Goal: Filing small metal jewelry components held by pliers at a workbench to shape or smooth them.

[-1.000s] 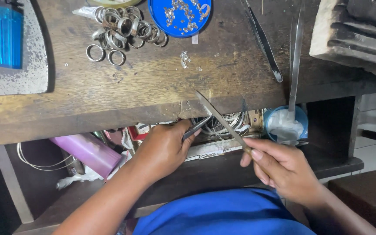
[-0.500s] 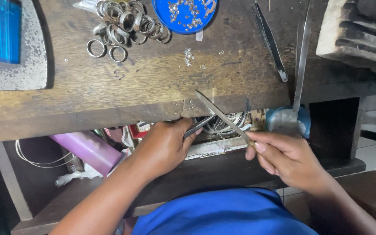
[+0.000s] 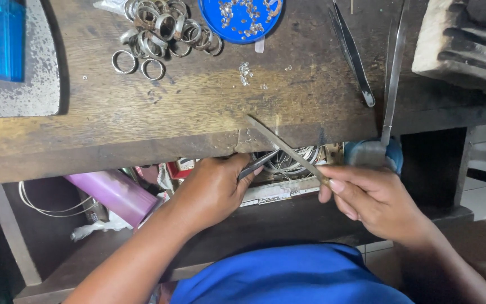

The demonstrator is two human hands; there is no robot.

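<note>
The left hand [image 3: 212, 188] braces a small piece against the surface [image 3: 198, 112] edge for steadiness, while the right hand [image 3: 367, 200] pinches a slim file [image 3: 288, 151] angled onto it.

A slim grey metal file [image 3: 288, 151] slants up-left, its tip at the worn wooden surface's [image 3: 198, 112] front edge. A small dark metal tool [image 3: 256, 165] pokes out beneath that edge.

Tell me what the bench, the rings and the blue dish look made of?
The bench looks like worn bare wood: grain, scratches and dark stains show. The rings seem metal, silvery grey with dull glints. The blue dish is probably plastic, judging by its even, bright colour, though that is uncertain.
</note>
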